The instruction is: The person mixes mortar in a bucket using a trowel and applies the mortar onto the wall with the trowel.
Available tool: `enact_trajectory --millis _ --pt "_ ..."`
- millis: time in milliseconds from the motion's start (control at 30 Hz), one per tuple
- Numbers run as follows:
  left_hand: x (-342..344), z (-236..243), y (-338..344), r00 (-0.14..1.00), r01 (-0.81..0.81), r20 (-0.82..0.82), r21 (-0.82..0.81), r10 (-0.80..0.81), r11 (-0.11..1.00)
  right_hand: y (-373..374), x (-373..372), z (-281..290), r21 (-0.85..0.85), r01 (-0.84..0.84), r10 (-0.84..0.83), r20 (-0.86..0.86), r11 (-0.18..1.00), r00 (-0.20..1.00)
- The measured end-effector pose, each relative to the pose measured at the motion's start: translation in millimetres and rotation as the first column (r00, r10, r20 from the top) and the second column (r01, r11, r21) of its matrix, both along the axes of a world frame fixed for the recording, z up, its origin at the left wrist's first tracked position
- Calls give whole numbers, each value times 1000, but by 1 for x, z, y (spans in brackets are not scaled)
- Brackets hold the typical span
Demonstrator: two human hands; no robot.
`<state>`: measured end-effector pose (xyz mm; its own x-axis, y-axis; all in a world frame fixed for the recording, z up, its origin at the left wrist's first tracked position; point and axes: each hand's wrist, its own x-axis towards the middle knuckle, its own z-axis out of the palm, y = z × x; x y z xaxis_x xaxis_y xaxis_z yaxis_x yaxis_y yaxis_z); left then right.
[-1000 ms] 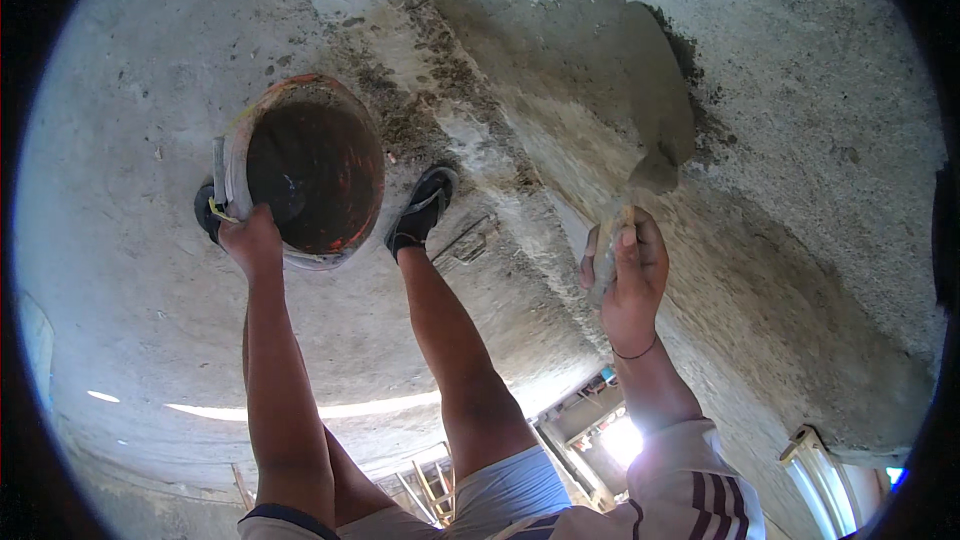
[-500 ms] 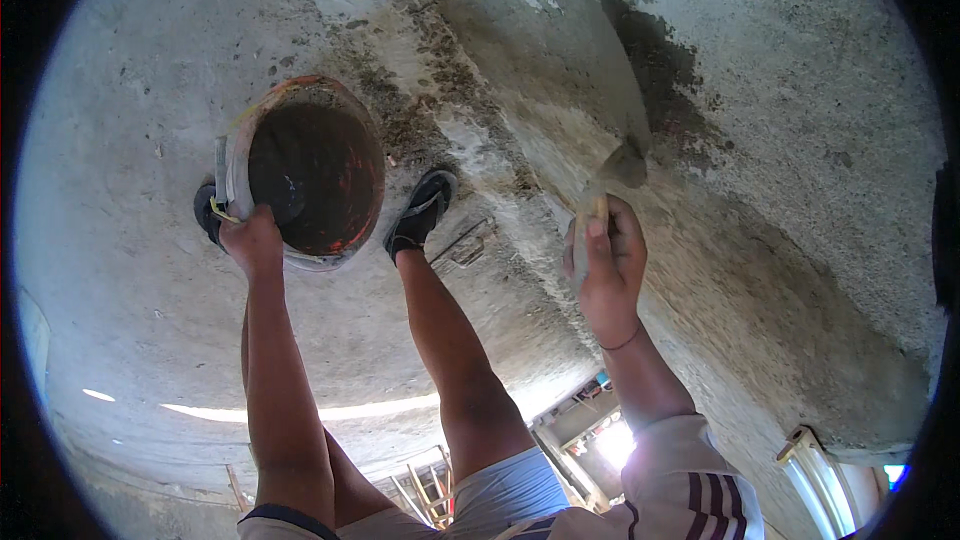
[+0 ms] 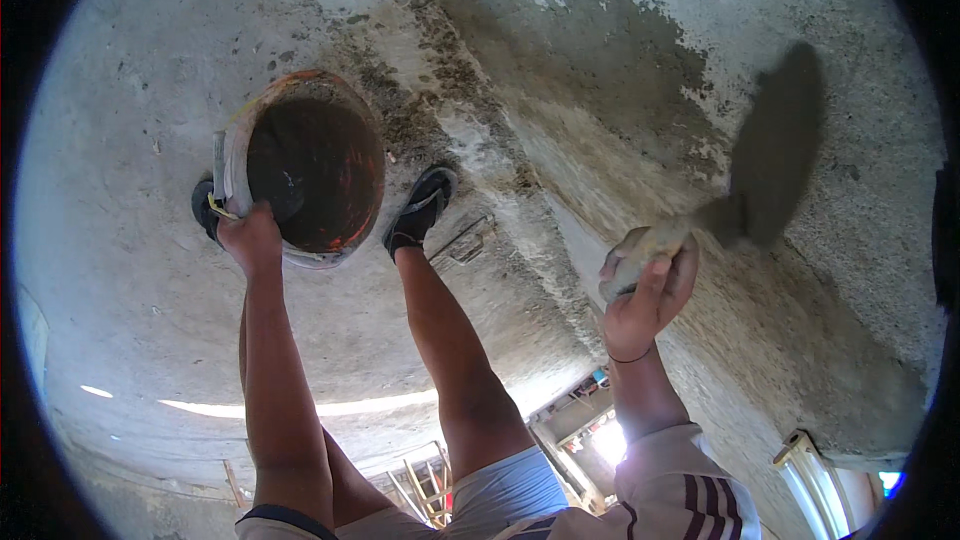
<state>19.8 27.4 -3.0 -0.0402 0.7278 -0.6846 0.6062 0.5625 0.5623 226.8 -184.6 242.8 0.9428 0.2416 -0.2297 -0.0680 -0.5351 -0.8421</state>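
Note:
My left hand is closed on the near left rim of a round bucket, which stands on the floor between my feet. Dark grey wet mortar lies inside it, with orange showing through on the inner wall. In my right hand is the pale, mortar-smeared handle of a trowel. Its dark pointed blade extends up and to the right, in front of the rough wall. Left of the blade, a patch of damp mortar darkens the wall; I cannot tell whether the blade touches the surface.
The rough grey wall meets the concrete floor along a line strewn with mortar crumbs. My sandalled right foot is beside the bucket. A bent wire piece lies near it. Wooden slats stand behind me.
My right hand has moved slightly right and nearer, turning the trowel. The blade has swung from the damp patch out to its right. My left hand stays on the bucket rim.

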Motion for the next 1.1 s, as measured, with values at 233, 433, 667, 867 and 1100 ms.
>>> enact_trajectory --millis 233,433,667,867,1100 --pt "7 7 2 1000 12 -19 -11 -12 1000 -6 4 -30 -284 -179 134 -170 942 976" --pt "2 -3 0 997 4 74 50 -8 999 1 13 -54 -218 -9 -64 -324 976 944" --pt "2 0 2 998 51 22 53 -52 997 1 19 -52 -104 -10 -22 -304 994 953" --pt "2 3 3 998 59 -28 45 -57 997 2 8 -30 -84 86 -107 -289 993 951" --pt "-1 -1 3 995 53 80 65 -58 996 -14 7 -45 -251 -121 139 58 961 989"
